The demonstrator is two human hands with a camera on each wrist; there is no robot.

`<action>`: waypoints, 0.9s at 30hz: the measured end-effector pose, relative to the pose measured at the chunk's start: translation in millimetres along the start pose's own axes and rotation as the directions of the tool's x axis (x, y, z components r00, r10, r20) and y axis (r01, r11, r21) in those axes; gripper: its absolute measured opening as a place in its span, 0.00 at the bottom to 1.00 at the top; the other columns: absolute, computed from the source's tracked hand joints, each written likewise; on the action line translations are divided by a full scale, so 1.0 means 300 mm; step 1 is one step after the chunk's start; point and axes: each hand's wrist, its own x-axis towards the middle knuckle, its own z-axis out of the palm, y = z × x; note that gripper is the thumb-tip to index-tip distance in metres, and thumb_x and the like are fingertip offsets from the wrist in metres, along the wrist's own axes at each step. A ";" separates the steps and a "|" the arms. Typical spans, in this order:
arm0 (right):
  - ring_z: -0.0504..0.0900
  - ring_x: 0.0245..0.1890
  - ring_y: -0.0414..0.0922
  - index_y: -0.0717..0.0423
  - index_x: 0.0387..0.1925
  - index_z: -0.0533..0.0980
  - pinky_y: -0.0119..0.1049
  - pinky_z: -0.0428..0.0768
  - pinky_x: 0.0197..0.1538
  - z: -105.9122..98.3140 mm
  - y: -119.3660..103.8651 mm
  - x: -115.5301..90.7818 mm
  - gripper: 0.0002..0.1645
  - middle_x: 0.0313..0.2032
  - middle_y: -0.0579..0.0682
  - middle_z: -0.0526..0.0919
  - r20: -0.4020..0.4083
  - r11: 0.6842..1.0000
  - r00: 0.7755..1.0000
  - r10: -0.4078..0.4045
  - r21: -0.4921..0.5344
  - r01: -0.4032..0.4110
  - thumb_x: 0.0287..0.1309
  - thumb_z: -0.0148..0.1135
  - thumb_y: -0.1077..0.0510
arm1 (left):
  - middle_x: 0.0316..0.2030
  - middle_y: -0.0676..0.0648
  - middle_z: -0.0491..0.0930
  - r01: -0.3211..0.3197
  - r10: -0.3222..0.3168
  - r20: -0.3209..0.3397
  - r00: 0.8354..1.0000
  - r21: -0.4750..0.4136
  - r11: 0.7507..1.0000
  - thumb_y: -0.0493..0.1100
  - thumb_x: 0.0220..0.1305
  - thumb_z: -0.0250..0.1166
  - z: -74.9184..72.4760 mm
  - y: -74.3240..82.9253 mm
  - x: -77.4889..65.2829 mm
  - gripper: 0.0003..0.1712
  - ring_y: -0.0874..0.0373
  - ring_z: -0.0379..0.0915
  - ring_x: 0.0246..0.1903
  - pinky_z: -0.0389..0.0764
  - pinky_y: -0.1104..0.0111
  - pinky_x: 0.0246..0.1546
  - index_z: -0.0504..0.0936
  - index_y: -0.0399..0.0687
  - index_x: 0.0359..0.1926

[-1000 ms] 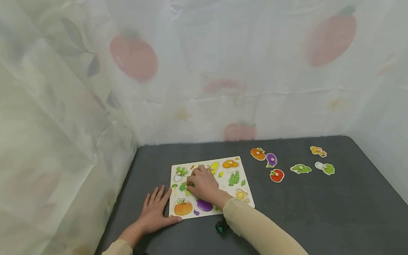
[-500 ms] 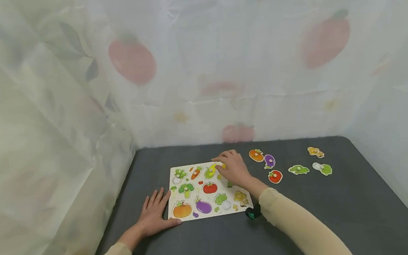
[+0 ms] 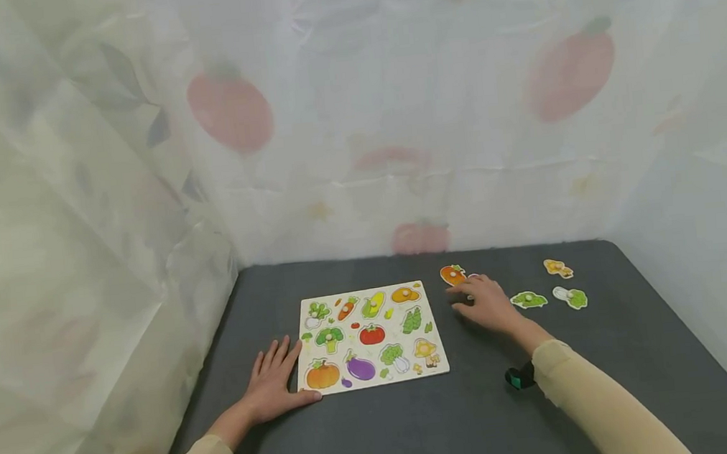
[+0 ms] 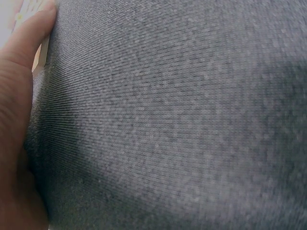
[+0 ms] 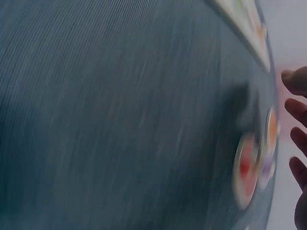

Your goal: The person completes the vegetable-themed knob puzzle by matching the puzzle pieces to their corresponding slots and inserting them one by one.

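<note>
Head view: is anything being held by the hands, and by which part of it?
Nothing is held: the right hand hovers empty, fingers parted; the left hand only rests at the edge of the white rectangular vegetable puzzle board.

head cam fwd/down, wrist cams nr tbl (image 3: 382, 434).

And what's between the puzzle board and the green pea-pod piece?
In the head view, the right hand; the right wrist view also shows a blurred red piece near it.
</note>
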 end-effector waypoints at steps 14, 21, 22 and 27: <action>0.73 0.51 0.59 0.51 0.43 0.88 0.65 0.69 0.55 -0.082 0.157 -0.121 0.11 0.49 0.56 0.82 0.027 0.997 0.998 0.052 -0.060 -0.050 0.60 0.74 0.53 | 0.79 0.34 0.47 -0.005 0.005 -0.023 1.000 0.008 1.000 0.81 0.51 0.65 0.006 -0.007 -0.004 0.70 0.33 0.37 0.78 0.36 0.35 0.72 0.52 0.46 0.82; 0.73 0.49 0.56 0.46 0.40 0.89 0.62 0.70 0.53 -0.084 0.182 -0.127 0.08 0.46 0.52 0.82 0.031 0.996 0.998 0.051 -0.070 -0.049 0.58 0.75 0.52 | 0.79 0.34 0.48 -0.006 0.007 -0.025 1.000 0.013 1.000 0.82 0.51 0.65 0.010 -0.006 -0.003 0.70 0.33 0.37 0.78 0.37 0.35 0.72 0.52 0.46 0.82; 0.73 0.49 0.55 0.45 0.40 0.89 0.61 0.70 0.53 -0.084 0.183 -0.128 0.08 0.46 0.51 0.82 0.033 0.996 0.998 0.057 -0.071 -0.054 0.58 0.75 0.52 | 0.79 0.34 0.48 -0.008 0.009 -0.025 1.000 0.014 1.000 0.82 0.51 0.65 0.010 -0.005 -0.002 0.70 0.32 0.37 0.77 0.37 0.35 0.72 0.52 0.46 0.82; 0.72 0.46 0.54 0.45 0.39 0.89 0.59 0.70 0.50 -0.080 0.181 -0.127 0.06 0.44 0.50 0.82 0.031 0.996 0.998 0.051 -0.070 -0.049 0.58 0.76 0.53 | 0.79 0.34 0.47 -0.012 0.012 -0.022 1.000 0.013 1.000 0.82 0.50 0.65 0.004 -0.001 0.002 0.71 0.32 0.37 0.77 0.36 0.35 0.72 0.51 0.45 0.82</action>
